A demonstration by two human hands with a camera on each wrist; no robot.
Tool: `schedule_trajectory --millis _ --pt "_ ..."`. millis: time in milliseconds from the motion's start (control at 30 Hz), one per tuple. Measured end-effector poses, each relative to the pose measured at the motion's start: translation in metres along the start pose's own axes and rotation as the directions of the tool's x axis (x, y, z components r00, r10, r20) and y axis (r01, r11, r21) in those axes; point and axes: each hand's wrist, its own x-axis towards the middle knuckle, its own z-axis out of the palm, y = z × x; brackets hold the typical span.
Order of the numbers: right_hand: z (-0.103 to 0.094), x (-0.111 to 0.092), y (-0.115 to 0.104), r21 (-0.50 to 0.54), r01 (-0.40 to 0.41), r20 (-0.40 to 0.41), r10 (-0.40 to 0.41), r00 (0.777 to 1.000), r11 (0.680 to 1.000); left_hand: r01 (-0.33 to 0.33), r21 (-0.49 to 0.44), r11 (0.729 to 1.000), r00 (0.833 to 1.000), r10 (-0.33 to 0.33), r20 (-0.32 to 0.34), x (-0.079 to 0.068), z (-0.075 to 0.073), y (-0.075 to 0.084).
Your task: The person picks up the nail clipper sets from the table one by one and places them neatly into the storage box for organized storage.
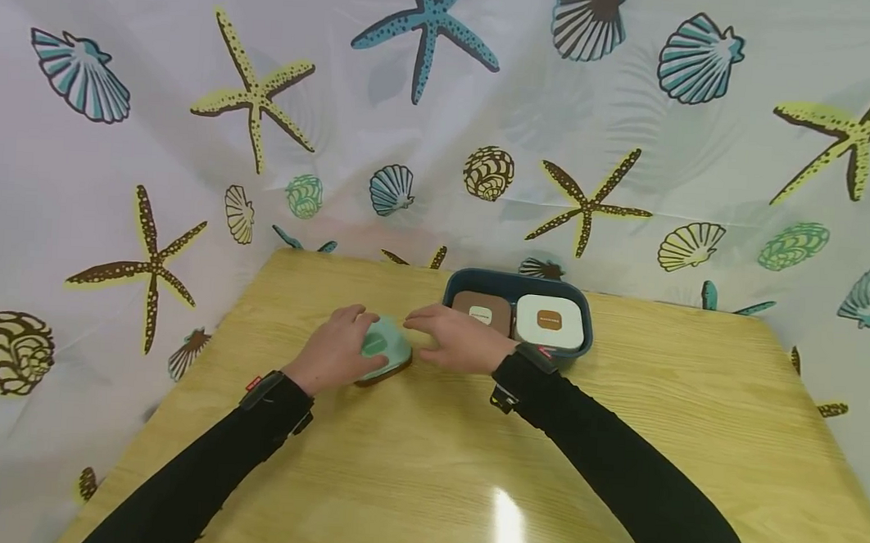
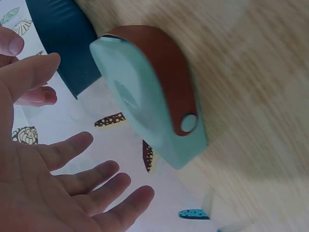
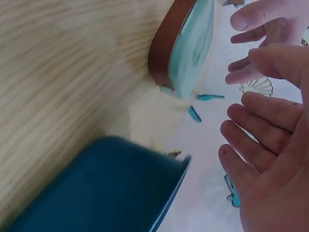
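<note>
A mint-green container (image 1: 394, 345) with a brown strap (image 2: 169, 72) fixed by a round stud stands on the table, between my two hands. My left hand (image 1: 335, 350) is at its left side, fingers spread and loosely bent. In the left wrist view those fingers (image 2: 120, 203) show apart from the container, holding nothing. My right hand (image 1: 464, 339) hovers to the container's right, in front of the dark blue bin (image 1: 588, 329). Its fingers are also spread and hold nothing. The bin contains a brown-lidded container (image 1: 503, 305), partly hidden by my right hand, and a white-lidded container (image 1: 569, 311).
The light wooden table (image 1: 693, 416) reaches back to a white curtain (image 1: 488, 102) printed with shells and starfish. The bin stands near the table's back edge, close to the curtain. Light glares off the front of the table.
</note>
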Motion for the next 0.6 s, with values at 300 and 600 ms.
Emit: schedule_trajectory --millis 300,600 --pt "0.016 0.019 -0.012 0.008 0.021 0.042 -0.021 0.999 1.0 0.046 -0.019 0.999 0.998 -0.045 0.043 0.001 0.011 -0.017" --pt "0.038 0.034 -0.013 -0.008 0.004 0.092 -0.003 0.996 1.0 0.09 -0.024 0.996 0.992 -0.088 0.087 0.002 0.022 -0.031"
